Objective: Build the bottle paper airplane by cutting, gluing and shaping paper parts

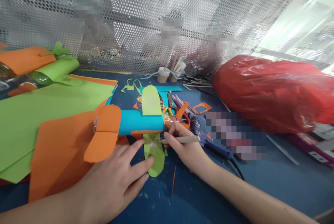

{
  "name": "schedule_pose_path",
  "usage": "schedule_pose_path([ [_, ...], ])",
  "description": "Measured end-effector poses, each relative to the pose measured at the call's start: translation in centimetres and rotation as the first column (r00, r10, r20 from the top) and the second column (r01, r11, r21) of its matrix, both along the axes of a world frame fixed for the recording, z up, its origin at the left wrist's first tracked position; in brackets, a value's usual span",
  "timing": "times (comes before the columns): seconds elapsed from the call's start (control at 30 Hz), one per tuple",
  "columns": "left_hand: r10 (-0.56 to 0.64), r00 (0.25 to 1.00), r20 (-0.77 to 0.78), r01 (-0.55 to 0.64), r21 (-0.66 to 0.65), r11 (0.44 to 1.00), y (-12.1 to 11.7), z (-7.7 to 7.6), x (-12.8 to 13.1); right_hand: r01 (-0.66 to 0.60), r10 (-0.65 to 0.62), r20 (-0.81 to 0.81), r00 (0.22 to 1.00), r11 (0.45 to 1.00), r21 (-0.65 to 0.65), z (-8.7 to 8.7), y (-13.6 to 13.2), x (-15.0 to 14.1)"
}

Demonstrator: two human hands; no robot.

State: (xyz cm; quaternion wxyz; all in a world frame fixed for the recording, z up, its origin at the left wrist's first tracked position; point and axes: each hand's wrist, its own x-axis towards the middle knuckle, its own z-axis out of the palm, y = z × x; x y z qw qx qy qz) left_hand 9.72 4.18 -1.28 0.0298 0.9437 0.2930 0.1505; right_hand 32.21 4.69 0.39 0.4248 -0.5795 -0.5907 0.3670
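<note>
In front of me lies a model plane made from a clear plastic bottle wrapped in blue paper (134, 121). Orange paper blades (104, 145) sit at its left end, and a rounded green paper wing (151, 103) sticks up on the far side. On the near side is another green paper piece (156, 165), lying flat. My left hand (117, 171) spreads its fingers beside that piece, fingertips at its left edge. A beige pen (191, 139) is pinched in my right hand (186, 147), its tip at or just above the near green piece.
Orange sheets (57, 151) and green sheets (52, 105) cover the left side. A blue glue gun (217, 148), scissors (171, 101) and paper scraps lie beyond my right hand. Pen cups (163, 76) stand by the perforated metal screen (135, 25). A red plastic bag (266, 91) bulges at right.
</note>
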Motion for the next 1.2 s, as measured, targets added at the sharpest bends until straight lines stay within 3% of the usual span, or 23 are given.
schedule_pose_path([
  [0.33,-0.021,1.0,0.022,0.02,0.025,0.999,0.2,0.3,0.0,-0.091,0.087,-0.228,0.97,0.996,-0.009,1.0,-0.9,-0.5],
  [0.53,-0.035,0.999,0.011,0.034,0.037,0.999,0.1,0.6,0.0,-0.166,0.164,-0.124,0.979,0.986,-0.006,1.3,-1.1,-0.4],
  [0.87,-0.036,0.999,0.033,0.034,0.067,0.997,0.1,0.0,-0.1,-0.176,0.162,-0.22,0.962,0.983,-0.044,1.0,-1.0,-0.4],
  [1.2,-0.027,0.999,0.023,0.026,0.033,0.999,0.1,0.1,-0.3,-0.183,0.168,-0.197,0.966,0.981,-0.064,0.9,-1.1,-0.5],
])
